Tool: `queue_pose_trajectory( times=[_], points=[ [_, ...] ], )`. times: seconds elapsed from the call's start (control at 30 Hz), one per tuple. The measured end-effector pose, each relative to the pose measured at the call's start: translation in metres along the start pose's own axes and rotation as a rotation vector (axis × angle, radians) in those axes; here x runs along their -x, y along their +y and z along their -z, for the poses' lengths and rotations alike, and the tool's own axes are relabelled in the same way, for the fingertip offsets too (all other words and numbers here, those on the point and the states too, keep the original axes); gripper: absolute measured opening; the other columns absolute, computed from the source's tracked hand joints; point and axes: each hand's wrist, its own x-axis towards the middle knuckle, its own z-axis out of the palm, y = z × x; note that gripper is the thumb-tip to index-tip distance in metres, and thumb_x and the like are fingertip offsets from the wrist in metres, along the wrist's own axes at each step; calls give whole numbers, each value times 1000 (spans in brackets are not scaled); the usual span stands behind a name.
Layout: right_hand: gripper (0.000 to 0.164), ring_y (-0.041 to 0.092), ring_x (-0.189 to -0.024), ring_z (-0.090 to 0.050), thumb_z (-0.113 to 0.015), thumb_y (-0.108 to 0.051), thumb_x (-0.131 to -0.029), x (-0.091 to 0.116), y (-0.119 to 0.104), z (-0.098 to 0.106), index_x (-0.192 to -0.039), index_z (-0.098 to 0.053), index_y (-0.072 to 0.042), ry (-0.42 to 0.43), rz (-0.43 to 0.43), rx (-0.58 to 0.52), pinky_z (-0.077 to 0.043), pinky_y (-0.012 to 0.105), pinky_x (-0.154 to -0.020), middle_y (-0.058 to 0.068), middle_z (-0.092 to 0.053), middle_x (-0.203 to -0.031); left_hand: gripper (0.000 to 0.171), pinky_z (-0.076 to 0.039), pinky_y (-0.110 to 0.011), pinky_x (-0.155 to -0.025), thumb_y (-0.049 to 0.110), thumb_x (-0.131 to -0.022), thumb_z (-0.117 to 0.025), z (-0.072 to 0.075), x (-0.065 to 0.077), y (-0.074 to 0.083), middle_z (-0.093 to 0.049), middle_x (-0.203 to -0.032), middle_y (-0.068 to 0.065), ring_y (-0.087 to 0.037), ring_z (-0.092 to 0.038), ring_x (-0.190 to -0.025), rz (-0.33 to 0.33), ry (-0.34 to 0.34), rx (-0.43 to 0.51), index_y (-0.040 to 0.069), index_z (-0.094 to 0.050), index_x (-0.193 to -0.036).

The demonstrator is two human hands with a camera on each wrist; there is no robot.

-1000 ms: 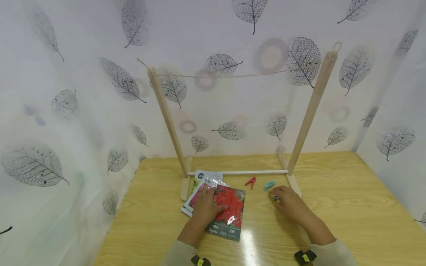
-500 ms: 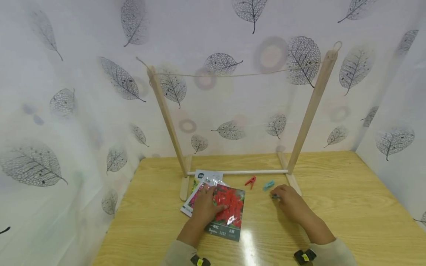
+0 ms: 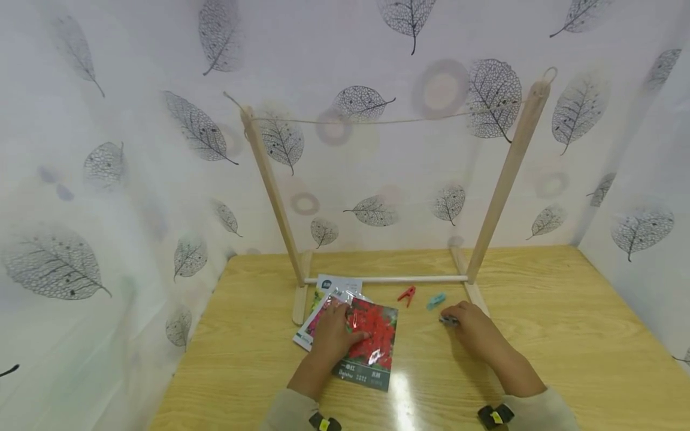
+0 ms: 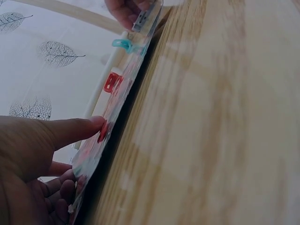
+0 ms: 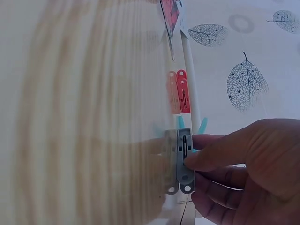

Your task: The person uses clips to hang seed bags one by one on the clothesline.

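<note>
My left hand (image 3: 332, 335) grips the left side of a seed packet (image 3: 377, 323) with red flowers on it. In the left wrist view its thumb (image 4: 79, 129) lies on the packet's face, and the other fingers curl at the edge. Beneath are more packets, one with pink flowers (image 3: 318, 323) and a whitish one (image 3: 345, 284), partly covered. My right hand (image 3: 474, 329) pinches a grey clothespin (image 5: 185, 159) between thumb and fingers, low over the table. Beyond it lie a teal clothespin (image 3: 436, 300) and a red clothespin (image 3: 406, 294).
Behind the packets stands a wooden frame with a left post (image 3: 272, 197), a right post (image 3: 507, 179) and a white bottom bar (image 3: 412, 279). A thin string (image 3: 388, 122) runs between the post tops. Leaf-print curtain (image 3: 372, 167) surrounds the wooden table (image 3: 566, 335).
The right hand has shifted slightly right, and the grey clothespin shows more clearly between its fingers. The left hand and the packets stay as they were.
</note>
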Motion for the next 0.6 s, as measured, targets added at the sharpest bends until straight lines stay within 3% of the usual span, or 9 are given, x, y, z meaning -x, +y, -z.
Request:
queue_pose_trajectory(
  times=[0.33,0.43,0.6],
  points=[
    [23,28,-95,-65,-67,4,-85,1,2,0,-107,-71,-3,15,-15,-3,-56,47,-86,7,-65,-99,59,-51,-47,-89,29,-77,-87,-1,-1,-2,-62,-96,-4,-26,-62,-98,2,25,51,3,-63,-125],
    [24,27,-96,-66,-67,4,-86,2,3,1,-108,-71,-4,8,-22,-13,-57,47,-86,6,-64,-100,56,-51,-39,-77,26,-78,-87,0,-1,-2,-60,-89,-2,-18,-58,-85,-8,18,74,3,-63,-123],
    [22,29,-99,-66,-68,2,-88,1,3,1,-109,-70,-4,-1,-42,-51,-57,48,-88,7,-62,-100,50,-39,-28,-64,22,-82,-84,4,-3,-4,-52,-81,2,-12,-46,-72,17,-39,147,5,-63,-124]
  ],
)
